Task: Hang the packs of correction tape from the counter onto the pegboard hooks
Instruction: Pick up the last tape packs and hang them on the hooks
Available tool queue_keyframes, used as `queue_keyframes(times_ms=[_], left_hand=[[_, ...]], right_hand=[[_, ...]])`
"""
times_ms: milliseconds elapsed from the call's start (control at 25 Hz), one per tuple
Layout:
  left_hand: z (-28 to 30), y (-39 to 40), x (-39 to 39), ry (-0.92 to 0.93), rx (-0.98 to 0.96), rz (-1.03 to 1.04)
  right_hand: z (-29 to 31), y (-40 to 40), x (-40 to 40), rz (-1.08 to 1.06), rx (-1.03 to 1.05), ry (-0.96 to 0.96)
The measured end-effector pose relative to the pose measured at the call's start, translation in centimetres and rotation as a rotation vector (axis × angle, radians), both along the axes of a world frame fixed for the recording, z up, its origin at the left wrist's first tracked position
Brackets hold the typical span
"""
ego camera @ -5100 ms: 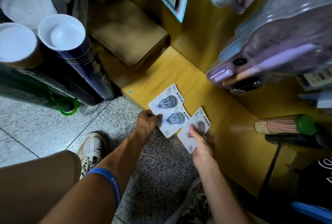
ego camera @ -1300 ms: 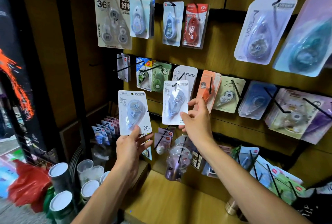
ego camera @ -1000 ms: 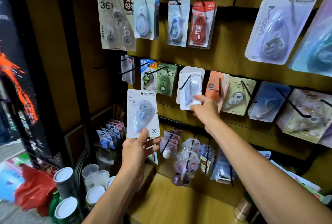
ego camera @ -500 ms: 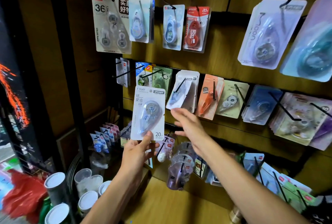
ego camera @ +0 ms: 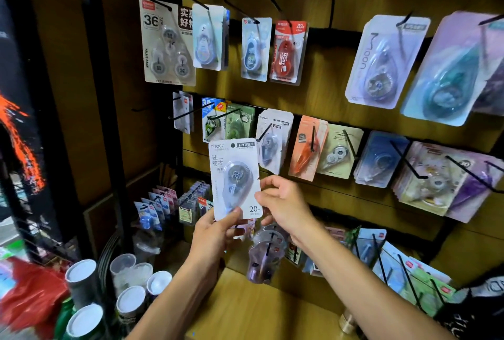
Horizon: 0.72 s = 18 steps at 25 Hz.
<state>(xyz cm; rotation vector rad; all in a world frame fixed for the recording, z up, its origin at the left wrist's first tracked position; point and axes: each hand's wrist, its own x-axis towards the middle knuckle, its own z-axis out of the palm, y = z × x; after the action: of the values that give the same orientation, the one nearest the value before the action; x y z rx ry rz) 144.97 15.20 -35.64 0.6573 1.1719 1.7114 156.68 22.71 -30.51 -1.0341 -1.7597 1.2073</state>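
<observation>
A white pack of correction tape (ego camera: pixel 234 176) marked 20 m stands upright in front of the pegboard (ego camera: pixel 327 94). My left hand (ego camera: pixel 215 228) pinches its bottom edge from below. My right hand (ego camera: pixel 283 203) pinches its right edge between thumb and fingers. Just above and to the right, similar white packs (ego camera: pixel 274 140) hang on a black hook (ego camera: pixel 263 132) in the middle row. The wooden counter (ego camera: pixel 259 309) lies below my arms.
Rows of other correction-tape packs hang on black hooks across the wooden pegboard; bare hooks (ego camera: pixel 332 8) jut out at the top. Lower hooks (ego camera: pixel 268 247) hold small items just under my hands. Capped tubes (ego camera: pixel 84 320) stand at the lower left beside a black post (ego camera: pixel 114 149).
My right hand has left the pack it hung on the middle-row hook and come down to take the right edge of the pack in my left hand, which rose slightly.
</observation>
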Motion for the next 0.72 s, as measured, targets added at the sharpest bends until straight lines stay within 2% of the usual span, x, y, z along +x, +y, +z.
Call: queue_keyframes(times_ms=[200, 360, 560, 720], left_hand=[[-0.1, -0.3, -1.3, 0.116, -0.003, 0.134], [-0.6, -0.1, -2.0, 0.157, -0.006, 0.173], [-1.2, 0.0, -2.4, 0.174, -0.014, 0.181], [-1.4, 0.3, -2.5, 0.183, -0.004, 0.192]], right_hand=[[-0.9, -0.2, 0.8, -0.177, 0.225, 0.017], [-1.3, 0.3, 0.8, -0.296, 0.321, -0.025], [-2.2, -0.4, 0.3, -0.351, 0.346, 0.043], [-1.9, 0.2, -0.3, -0.374, 0.399, 0.026]])
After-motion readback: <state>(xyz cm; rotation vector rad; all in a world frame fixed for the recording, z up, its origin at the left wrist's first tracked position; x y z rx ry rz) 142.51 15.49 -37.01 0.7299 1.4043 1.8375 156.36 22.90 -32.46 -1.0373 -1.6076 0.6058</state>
